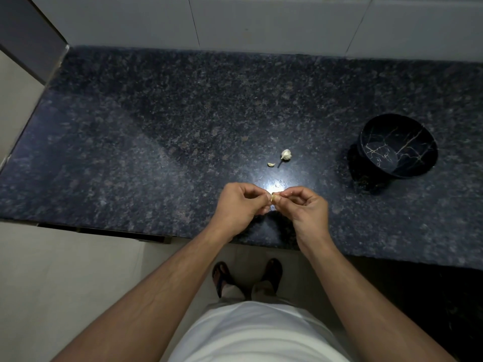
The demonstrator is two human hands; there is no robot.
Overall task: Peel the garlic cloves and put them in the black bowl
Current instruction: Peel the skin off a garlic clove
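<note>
Granite counter (130,152): left hand (236,205) and right hand (305,205) together pinch one garlic clove (274,197), peeling underway; black bowl (398,145) looks empty, and the transfer comes next.

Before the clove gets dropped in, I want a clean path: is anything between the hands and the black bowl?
Nothing visible. The clove is pinched between both hands, and the counter toward the bowl is bare.

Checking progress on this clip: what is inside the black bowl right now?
The black bowl shows only its dark, pale-veined inner surface; no cloves are visible. Its near wall hides a sliver of the bottom. One clove is pinched between both hands.
</note>
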